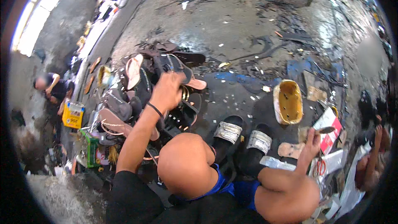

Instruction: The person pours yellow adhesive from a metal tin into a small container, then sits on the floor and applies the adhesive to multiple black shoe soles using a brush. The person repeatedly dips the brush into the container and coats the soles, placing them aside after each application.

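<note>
My left hand point(166, 90) reaches over a heap of sandals, its fingers bent down around a dark sandal point(185, 74) with a pink edge; the fingertips are partly hidden. A pale pink sandal point(134, 71) and a grey sandal point(118, 103) lie to the left of that hand. Out to the right, above my right knee, my right hand point(311, 146) is closed on a short, dark, flat tool point(325, 130), whose exact kind is unclear. Beyond that hand stands an oval tub point(288, 102) with a yellowish-brown inside.
Red-handled scissors point(319, 167) lie beside my right knee. A red-and-white box point(327, 129) is near the tub. At left are a yellow container point(74, 115) and a green container point(88, 149). Scraps litter the floor. Another person point(58, 87) sits at far left; another's arm shows at far right.
</note>
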{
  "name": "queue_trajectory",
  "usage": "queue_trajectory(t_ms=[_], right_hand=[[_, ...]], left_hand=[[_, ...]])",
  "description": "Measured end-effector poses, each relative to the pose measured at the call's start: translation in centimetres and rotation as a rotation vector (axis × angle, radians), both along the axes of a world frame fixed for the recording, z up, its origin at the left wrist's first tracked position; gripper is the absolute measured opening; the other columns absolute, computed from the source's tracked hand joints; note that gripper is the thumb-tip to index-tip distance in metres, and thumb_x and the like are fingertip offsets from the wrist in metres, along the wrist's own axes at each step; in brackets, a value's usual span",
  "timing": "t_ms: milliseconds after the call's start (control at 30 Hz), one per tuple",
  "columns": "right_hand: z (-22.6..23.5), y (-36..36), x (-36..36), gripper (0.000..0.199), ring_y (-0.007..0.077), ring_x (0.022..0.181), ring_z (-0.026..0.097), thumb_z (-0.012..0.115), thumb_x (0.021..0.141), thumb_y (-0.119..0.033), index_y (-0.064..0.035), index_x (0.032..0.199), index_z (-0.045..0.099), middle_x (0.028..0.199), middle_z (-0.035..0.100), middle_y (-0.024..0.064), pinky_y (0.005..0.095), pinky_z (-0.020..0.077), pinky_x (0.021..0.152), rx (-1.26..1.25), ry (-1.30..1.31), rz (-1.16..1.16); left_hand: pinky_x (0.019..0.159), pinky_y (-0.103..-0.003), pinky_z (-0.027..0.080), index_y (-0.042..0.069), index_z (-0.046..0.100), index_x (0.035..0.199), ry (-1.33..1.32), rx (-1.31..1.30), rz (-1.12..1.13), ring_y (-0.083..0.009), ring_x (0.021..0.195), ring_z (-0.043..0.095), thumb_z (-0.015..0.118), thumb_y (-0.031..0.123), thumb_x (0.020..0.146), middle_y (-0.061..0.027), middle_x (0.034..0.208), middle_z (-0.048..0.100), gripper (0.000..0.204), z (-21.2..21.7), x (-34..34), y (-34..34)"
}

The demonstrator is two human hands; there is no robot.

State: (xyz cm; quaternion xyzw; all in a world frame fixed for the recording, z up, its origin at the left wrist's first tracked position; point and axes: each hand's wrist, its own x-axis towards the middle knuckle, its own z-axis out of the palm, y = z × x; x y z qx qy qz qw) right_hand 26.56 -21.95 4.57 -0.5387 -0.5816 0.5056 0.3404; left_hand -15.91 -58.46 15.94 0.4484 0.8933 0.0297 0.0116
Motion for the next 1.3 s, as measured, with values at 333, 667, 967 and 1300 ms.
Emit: queue_trajectory(t_ms=[333,667,967,1300], right_hand=[[1.7,3.2,-4.2,0.036,0.0122,0.083,0.067,0.072,0.094,-0.019,0.0043,0.119,0.061,0.095,0.069,0.0060,0.0265,0.0588,0.069,0.303,-0.112,0.258],[-0.4,5.0,-12.3,0.034,0.0274,0.078,0.071,0.077,0.087,-0.028,-0.0025,0.105,0.063,0.083,0.070,0.0154,0.0399,0.0549,0.072,0.230,-0.246,0.321],[-1.0,5.2,-12.1,0.033,0.0387,0.080,0.068,0.069,0.092,-0.031,-0.0005,0.102,0.062,0.081,0.069,0.0194,0.0467,0.0526,0.071,0.423,-0.611,0.421],[5.6,2.5,-5.3,0.050,0.0440,0.086,0.067,0.065,0.091,-0.029,0.0097,0.120,0.055,0.100,0.067,0.0301,0.0493,0.0542,0.080,0.026,-1.238,0.965]], left_hand=[[0.107,-0.046,0.042,0.002,0.056,0.115,-0.229,0.594,0.003,-0.0323,0.127,0.056,0.058,-0.006,0.089,-0.0186,0.136,0.058,0.027,7.0,6.7,0.9],[0.113,-0.044,0.040,-0.003,0.044,0.135,-0.502,0.010,-0.496,-0.0385,0.137,0.045,0.071,-0.006,0.064,-0.0219,0.145,0.046,0.076,-14.8,10.4,-2.6],[0.115,-0.045,0.033,-0.003,0.048,0.142,-0.875,0.516,0.198,-0.0347,0.142,0.039,0.076,0.018,0.083,-0.0262,0.148,0.044,0.068,-18.6,12.7,7.5],[0.119,-0.046,0.024,0.004,0.043,0.150,-0.472,0.223,0.128,-0.0420,0.147,0.028,0.062,0.045,0.094,-0.0242,0.158,0.032,0.072,-20.5,9.7,12.8]])
